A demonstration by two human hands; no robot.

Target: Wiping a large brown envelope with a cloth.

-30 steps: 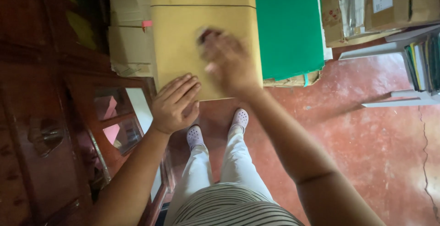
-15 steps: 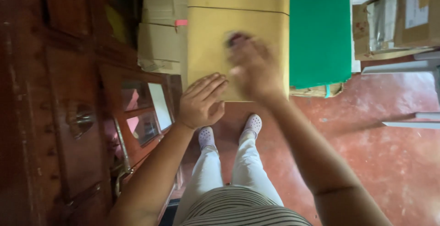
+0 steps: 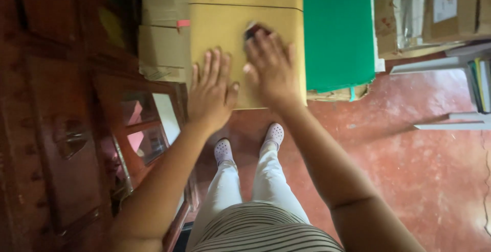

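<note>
**Two hands flat on a large cardboard box**

Both hands press on the front face of a tall tan cardboard box (image 3: 240, 27) that stands on the red floor (image 3: 409, 144). The left hand (image 3: 210, 91) lies open, fingers spread and pointing up the box, near the box's lower left corner. The right hand (image 3: 271, 68) lies just beside it, higher up the same face and a little blurred; its fingers are stretched out too, and a small dark thing (image 3: 251, 29) peeks out at its fingertips, though the view is too soft to tell whether the hand grips it or merely covers it. The two hands are close, nearly touching at the thumbs.

Right of the box, touching its edge, leans a green sheet (image 3: 337, 32). Left of the box sit smaller folded cartons (image 3: 163, 47), one with a pink tab. Further left of the box stands dark wooden furniture with a glass-paned door (image 3: 148, 124). Below the box, on the floor, are the person's pale perforated clogs (image 3: 223, 151) and white trousers. Far right of the box are more cartons and stacked papers (image 3: 450, 12).
</note>
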